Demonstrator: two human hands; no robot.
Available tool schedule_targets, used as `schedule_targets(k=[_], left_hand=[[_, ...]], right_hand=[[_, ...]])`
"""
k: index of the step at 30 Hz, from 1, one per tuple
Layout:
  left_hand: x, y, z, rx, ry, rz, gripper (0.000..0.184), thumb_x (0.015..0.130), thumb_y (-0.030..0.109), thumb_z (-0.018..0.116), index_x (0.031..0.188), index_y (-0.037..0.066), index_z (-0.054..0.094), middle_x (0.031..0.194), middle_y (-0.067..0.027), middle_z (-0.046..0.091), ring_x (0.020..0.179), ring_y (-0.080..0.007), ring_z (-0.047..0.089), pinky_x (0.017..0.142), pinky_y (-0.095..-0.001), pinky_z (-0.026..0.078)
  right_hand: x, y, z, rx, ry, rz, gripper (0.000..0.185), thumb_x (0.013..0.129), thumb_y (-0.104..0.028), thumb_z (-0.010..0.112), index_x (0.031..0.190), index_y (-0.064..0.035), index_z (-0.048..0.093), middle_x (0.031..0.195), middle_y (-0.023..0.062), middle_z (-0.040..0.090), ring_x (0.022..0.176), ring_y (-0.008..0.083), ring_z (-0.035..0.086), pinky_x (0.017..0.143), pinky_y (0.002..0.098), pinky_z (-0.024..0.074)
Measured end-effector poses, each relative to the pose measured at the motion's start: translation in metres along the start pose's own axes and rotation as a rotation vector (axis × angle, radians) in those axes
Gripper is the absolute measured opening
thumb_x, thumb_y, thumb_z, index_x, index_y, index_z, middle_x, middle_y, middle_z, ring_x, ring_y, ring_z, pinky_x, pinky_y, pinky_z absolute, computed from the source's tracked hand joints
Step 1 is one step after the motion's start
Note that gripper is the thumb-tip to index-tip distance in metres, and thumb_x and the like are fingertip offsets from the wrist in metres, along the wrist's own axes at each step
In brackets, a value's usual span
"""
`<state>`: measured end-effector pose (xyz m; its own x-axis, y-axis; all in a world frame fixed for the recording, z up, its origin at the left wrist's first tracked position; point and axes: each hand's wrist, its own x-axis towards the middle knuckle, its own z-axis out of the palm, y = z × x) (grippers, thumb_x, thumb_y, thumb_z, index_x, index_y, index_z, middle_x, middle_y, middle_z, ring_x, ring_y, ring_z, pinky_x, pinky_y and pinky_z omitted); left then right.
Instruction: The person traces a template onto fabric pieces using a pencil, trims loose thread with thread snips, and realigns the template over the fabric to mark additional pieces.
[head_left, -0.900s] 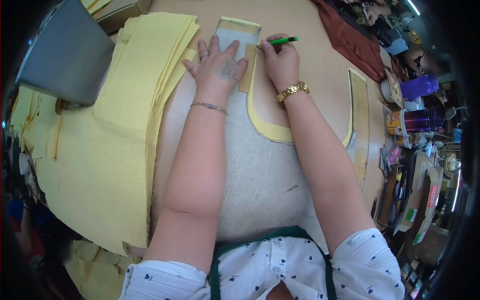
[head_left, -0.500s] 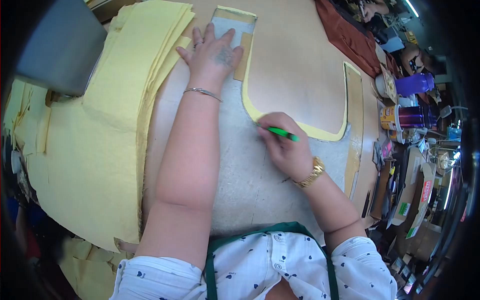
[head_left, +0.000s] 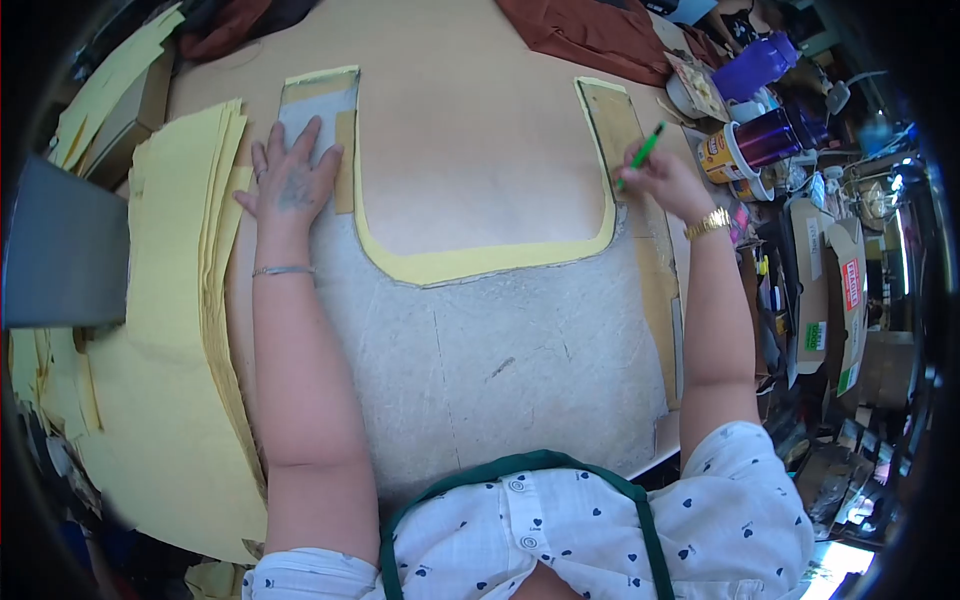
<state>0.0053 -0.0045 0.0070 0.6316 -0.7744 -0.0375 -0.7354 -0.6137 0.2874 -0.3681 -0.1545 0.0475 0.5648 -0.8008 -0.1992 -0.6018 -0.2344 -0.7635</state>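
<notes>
A large grey U-shaped template [head_left: 500,350], patched with tan strips, lies on the table in front of me. Yellow sheet material [head_left: 450,265] shows from under it as a band along the inner curve. My left hand [head_left: 293,178] is spread flat on the template's left arm, fingers apart. Between the fingers of my right hand [head_left: 668,185] is a green pen [head_left: 650,142], held beside the inner edge of the template's right arm. Its lower tip is close to that edge; I cannot tell if it touches.
Stacked yellow sheets [head_left: 185,240] lie on the left, with a grey box [head_left: 68,245] against them. Brown-red fabric [head_left: 590,38] is at the back. A purple bottle [head_left: 755,65], a tub [head_left: 718,152] and a cardboard box [head_left: 812,275] crowd the right side.
My right hand has moved with the pen from the lower left inner curve, rightward and away from me, to the right arm. My left hand stays on the template. The head view has shifted.
</notes>
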Motion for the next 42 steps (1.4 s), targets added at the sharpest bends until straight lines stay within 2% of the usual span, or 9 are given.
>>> schedule_targets(k=[8, 16, 18, 23, 26, 27, 29, 38, 42], left_hand=[[0.000, 0.000, 0.000, -0.009, -0.012, -0.013, 0.053, 0.076, 0.050, 0.046, 0.126, 0.035, 0.036, 0.140, -0.0029, 0.018, 0.130, -0.0271, 0.009, 0.094, -0.0643, 0.005], [0.005, -0.006, 0.010, 0.006, 0.041, 0.027, 0.050, 0.077, 0.049, 0.047, 0.124, 0.034, 0.040, 0.138, -0.0046, 0.022, 0.129, -0.0280, 0.013, 0.093, -0.0641, 0.008], [0.002, 0.001, 0.003, 0.016, 0.069, 0.026, 0.047, 0.078, 0.043, 0.050, 0.122, 0.028, 0.044, 0.136, -0.0091, 0.026, 0.127, -0.0297, 0.018, 0.096, -0.0596, 0.012], [-0.025, 0.047, 0.012, -0.387, 0.301, 0.559, 0.032, 0.080, 0.014, 0.055, 0.109, 0.003, 0.054, 0.123, -0.0199, 0.042, 0.118, -0.0317, 0.034, 0.098, -0.0379, 0.026], [-0.063, 0.132, 0.024, -0.364, 0.109, 0.837, 0.028, 0.079, 0.014, 0.054, 0.105, 0.004, 0.056, 0.118, -0.0169, 0.047, 0.118, -0.0336, 0.034, 0.097, -0.0418, 0.027], [-0.061, 0.152, 0.034, -0.325, 0.040, 0.936, 0.031, 0.079, 0.018, 0.055, 0.109, 0.007, 0.055, 0.120, -0.0170, 0.046, 0.118, -0.0356, 0.034, 0.097, -0.0432, 0.027], [-0.046, 0.196, 0.054, -0.283, -0.019, 1.065, 0.035, 0.081, 0.024, 0.052, 0.113, 0.010, 0.052, 0.122, -0.0146, 0.044, 0.119, -0.0358, 0.032, 0.096, -0.0482, 0.026], [-0.015, 0.256, 0.097, -0.023, 0.105, 0.909, 0.045, 0.083, 0.041, 0.041, 0.120, 0.017, 0.044, 0.128, -0.0047, 0.039, 0.119, -0.0279, 0.033, 0.095, -0.0434, 0.026], [-0.015, 0.255, 0.098, -0.049, 0.108, 0.909, 0.043, 0.083, 0.039, 0.041, 0.119, 0.017, 0.045, 0.127, -0.0054, 0.040, 0.119, -0.0270, 0.033, 0.096, -0.0429, 0.026]], right_hand=[[0.139, 0.027, -0.011, 0.250, 0.344, -0.223, 0.013, 0.080, -0.008, 0.056, 0.090, -0.0036, 0.048, 0.078, 0.0032, 0.057, 0.069, 0.0111, 0.058, 0.062, 0.0223, 0.0465], [0.135, 0.043, 0.000, 0.707, 0.684, -0.283, 0.019, 0.078, -0.017, 0.062, 0.086, -0.0044, 0.050, 0.075, 0.0052, 0.059, 0.059, 0.0102, 0.055, 0.052, 0.0196, 0.0470], [0.139, 0.046, 0.000, 0.656, 0.807, -0.196, 0.021, 0.078, -0.021, 0.062, 0.084, -0.0044, 0.051, 0.074, 0.0048, 0.059, 0.056, 0.0097, 0.054, 0.050, 0.0198, 0.0456], [0.138, 0.041, 0.004, 0.151, 0.851, -0.185, 0.024, 0.076, -0.023, 0.064, 0.082, -0.0022, 0.053, 0.073, 0.0038, 0.059, 0.061, 0.0112, 0.055, 0.055, 0.0221, 0.0445], [0.126, 0.025, 0.005, 0.153, 0.832, -0.123, 0.021, 0.076, -0.018, 0.063, 0.082, -0.0014, 0.053, 0.072, 0.0044, 0.059, 0.063, 0.0118, 0.055, 0.060, 0.0234, 0.0448], [0.121, 0.021, 0.000, 0.288, 0.797, -0.109, 0.021, 0.077, -0.023, 0.062, 0.081, -0.0041, 0.054, 0.073, 0.0171, 0.060, 0.069, 0.0281, 0.059, 0.063, 0.0360, 0.0453], [0.118, 0.020, 0.000, 0.234, 0.812, -0.061, 0.020, 0.076, -0.022, 0.062, 0.080, -0.0041, 0.053, 0.073, 0.0166, 0.060, 0.069, 0.0276, 0.059, 0.062, 0.0352, 0.0453], [0.100, -0.006, -0.013, 0.128, 0.542, 0.068, 0.022, 0.079, -0.018, 0.056, 0.092, -0.0018, 0.051, 0.085, 0.0188, 0.059, 0.076, 0.0279, 0.059, 0.067, 0.0359, 0.0458], [0.120, 0.026, -0.022, -0.056, 0.860, 0.014, 0.024, 0.078, -0.019, 0.057, 0.093, -0.0007, 0.051, 0.081, 0.0197, 0.059, 0.075, 0.0323, 0.058, 0.066, 0.0385, 0.0452]])
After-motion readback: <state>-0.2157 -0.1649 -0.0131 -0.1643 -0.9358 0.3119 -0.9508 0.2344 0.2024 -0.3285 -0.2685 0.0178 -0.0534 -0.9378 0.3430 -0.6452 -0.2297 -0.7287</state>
